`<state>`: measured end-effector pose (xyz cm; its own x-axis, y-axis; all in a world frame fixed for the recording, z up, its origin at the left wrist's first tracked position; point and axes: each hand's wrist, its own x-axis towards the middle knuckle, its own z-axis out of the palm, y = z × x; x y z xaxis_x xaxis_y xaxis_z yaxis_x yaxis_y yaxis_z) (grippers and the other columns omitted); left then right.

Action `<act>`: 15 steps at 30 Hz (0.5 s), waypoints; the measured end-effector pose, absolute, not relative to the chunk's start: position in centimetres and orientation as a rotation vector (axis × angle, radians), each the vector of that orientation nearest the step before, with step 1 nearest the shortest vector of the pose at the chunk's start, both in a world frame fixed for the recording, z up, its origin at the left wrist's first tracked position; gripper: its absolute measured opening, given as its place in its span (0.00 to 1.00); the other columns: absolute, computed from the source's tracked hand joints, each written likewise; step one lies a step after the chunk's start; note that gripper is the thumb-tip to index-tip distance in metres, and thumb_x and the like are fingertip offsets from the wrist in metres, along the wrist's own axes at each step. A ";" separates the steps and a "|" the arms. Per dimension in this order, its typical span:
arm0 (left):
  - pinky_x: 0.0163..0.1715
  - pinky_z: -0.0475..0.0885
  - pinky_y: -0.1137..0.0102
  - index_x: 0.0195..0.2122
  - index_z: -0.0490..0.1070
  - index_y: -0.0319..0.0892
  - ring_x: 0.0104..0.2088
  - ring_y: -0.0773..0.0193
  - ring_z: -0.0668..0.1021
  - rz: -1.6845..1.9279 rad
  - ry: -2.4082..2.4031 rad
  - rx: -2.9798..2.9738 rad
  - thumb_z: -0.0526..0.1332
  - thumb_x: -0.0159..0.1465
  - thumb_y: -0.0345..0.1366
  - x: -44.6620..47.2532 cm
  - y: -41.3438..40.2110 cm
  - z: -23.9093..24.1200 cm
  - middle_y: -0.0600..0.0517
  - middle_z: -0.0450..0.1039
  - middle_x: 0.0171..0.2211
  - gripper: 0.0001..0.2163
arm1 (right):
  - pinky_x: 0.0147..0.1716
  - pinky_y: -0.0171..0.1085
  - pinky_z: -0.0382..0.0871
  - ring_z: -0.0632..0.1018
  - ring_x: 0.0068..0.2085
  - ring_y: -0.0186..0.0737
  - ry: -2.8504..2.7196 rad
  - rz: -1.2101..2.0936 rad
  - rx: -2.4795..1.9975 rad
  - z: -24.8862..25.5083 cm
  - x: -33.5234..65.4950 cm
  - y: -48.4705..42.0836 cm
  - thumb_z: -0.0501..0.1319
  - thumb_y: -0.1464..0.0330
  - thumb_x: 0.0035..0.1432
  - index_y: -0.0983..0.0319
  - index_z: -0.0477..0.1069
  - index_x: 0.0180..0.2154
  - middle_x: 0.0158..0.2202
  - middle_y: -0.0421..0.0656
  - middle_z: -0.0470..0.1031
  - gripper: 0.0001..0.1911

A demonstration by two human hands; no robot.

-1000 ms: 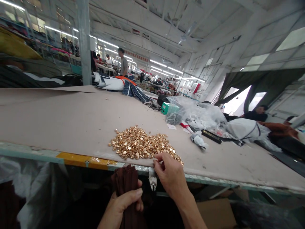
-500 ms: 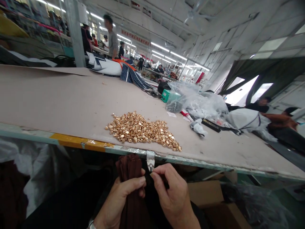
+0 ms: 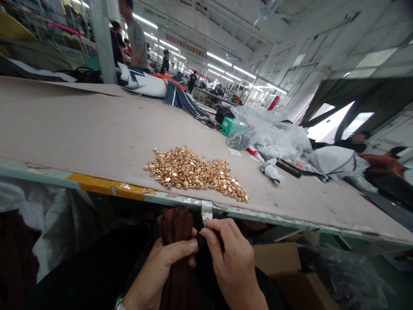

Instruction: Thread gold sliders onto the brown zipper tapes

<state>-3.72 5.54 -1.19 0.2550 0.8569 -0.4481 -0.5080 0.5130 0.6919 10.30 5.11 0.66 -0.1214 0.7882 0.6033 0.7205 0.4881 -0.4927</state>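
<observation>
My left hand (image 3: 167, 262) is closed around a bundle of dark brown fabric strips (image 3: 176, 224), whose folded ends stick up above the thumb. Close to its right, my right hand (image 3: 230, 258) pinches with thumb and index finger. Whatever lies between those fingertips is too small or hidden to make out. Just behind them a metal tab (image 3: 207, 211) hangs from the table edge. A pile of small shiny gold metal pieces (image 3: 193, 172) lies on the table beyond both hands.
The table (image 3: 97, 129) has a worn front edge with yellow tape (image 3: 109, 186). Clear plastic bags (image 3: 274, 137), a green box (image 3: 226, 126) and a black bar (image 3: 288, 168) lie to the right. Cardboard boxes (image 3: 277, 258) stand below. A person (image 3: 137, 38) stands at the far left.
The right fingertips have risen slightly and shifted left, nearer the metal tab and the bundle. The left hand keeps its hold on the strips. The camera view has tilted slightly.
</observation>
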 end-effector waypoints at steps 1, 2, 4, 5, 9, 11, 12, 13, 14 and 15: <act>0.26 0.65 0.71 0.33 0.75 0.39 0.22 0.67 0.70 0.966 0.913 0.458 0.67 0.50 0.33 -3.8 5.5 -1.1 0.55 0.71 0.19 0.09 | 0.30 0.33 0.68 0.74 0.30 0.36 -1.844 0.170 -1.264 0.8 10.4 5.1 0.58 0.73 0.61 0.64 0.72 0.36 0.30 0.43 0.72 0.04; 0.26 0.65 0.72 0.34 0.75 0.39 0.21 0.67 0.70 0.961 0.918 0.458 0.67 0.50 0.33 -3.9 5.5 -1.0 0.55 0.71 0.19 0.10 | 0.30 0.33 0.67 0.74 0.30 0.35 -1.814 0.243 -1.279 0.9 10.4 5.1 0.59 0.72 0.60 0.63 0.73 0.35 0.29 0.42 0.72 0.03; 0.25 0.64 0.72 0.34 0.75 0.38 0.22 0.67 0.70 0.952 0.922 0.461 0.67 0.50 0.33 -4.0 5.3 -1.0 0.55 0.71 0.19 0.10 | 0.28 0.32 0.66 0.73 0.28 0.34 -1.733 0.370 -1.330 1.1 10.4 5.2 0.61 0.70 0.59 0.61 0.74 0.33 0.27 0.40 0.72 0.03; 0.25 0.64 0.72 0.35 0.75 0.38 0.22 0.66 0.71 0.949 0.926 0.462 0.67 0.50 0.33 -4.1 5.3 -1.1 0.54 0.71 0.19 0.11 | 0.27 0.32 0.66 0.73 0.27 0.34 -1.686 0.437 -1.362 1.2 10.4 5.3 0.61 0.69 0.58 0.61 0.74 0.33 0.27 0.39 0.73 0.04; 0.26 0.64 0.71 0.35 0.75 0.39 0.22 0.65 0.71 0.917 0.944 0.432 0.68 0.48 0.35 -4.2 5.1 -1.7 0.54 0.71 0.18 0.13 | 0.24 0.31 0.64 0.69 0.24 0.32 -1.435 0.793 -1.438 1.2 10.1 6.2 0.62 0.64 0.58 0.61 0.75 0.34 0.26 0.38 0.73 0.07; 0.26 0.65 0.70 0.35 0.75 0.39 0.22 0.65 0.72 0.900 0.927 0.434 0.69 0.47 0.35 -4.3 5.1 -2.0 0.53 0.72 0.18 0.14 | 0.22 0.30 0.61 0.66 0.22 0.29 -1.329 0.940 -1.407 1.1 10.0 6.7 0.63 0.63 0.57 0.62 0.74 0.31 0.23 0.36 0.70 0.08; 0.27 0.65 0.69 0.34 0.75 0.39 0.21 0.64 0.72 0.896 0.912 0.452 0.69 0.46 0.35 -4.2 5.0 -2.1 0.53 0.72 0.18 0.14 | 0.21 0.30 0.60 0.64 0.21 0.28 -1.296 0.966 -1.390 1.1 10.0 6.9 0.63 0.62 0.56 0.62 0.74 0.30 0.22 0.35 0.68 0.09; 0.27 0.65 0.69 0.33 0.76 0.39 0.21 0.64 0.72 0.897 0.897 0.475 0.70 0.45 0.35 -4.2 5.0 -2.2 0.53 0.72 0.18 0.13 | 0.21 0.29 0.59 0.63 0.21 0.28 -1.274 0.955 -1.380 1.0 9.9 7.0 0.63 0.62 0.56 0.62 0.74 0.31 0.21 0.34 0.65 0.09; 0.27 0.65 0.69 0.32 0.76 0.39 0.21 0.64 0.72 0.902 0.886 0.492 0.70 0.43 0.35 -4.2 4.9 -2.2 0.53 0.73 0.19 0.13 | 0.22 0.29 0.59 0.62 0.22 0.28 -1.266 0.923 -1.370 1.0 9.9 6.9 0.63 0.63 0.56 0.62 0.74 0.32 0.21 0.34 0.63 0.09; 0.26 0.65 0.69 0.30 0.76 0.40 0.21 0.65 0.72 0.903 0.881 0.503 0.71 0.42 0.34 -4.1 4.9 -2.1 0.53 0.73 0.19 0.13 | 0.22 0.29 0.59 0.62 0.22 0.28 -1.269 0.890 -1.354 1.0 9.9 6.6 0.63 0.63 0.56 0.62 0.73 0.33 0.20 0.33 0.62 0.08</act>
<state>-4.13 4.87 -2.13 0.3189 0.8396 -0.4397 -0.4605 0.5427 0.7024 9.86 6.59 0.96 0.1675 0.9776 0.1273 0.2136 0.0901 -0.9728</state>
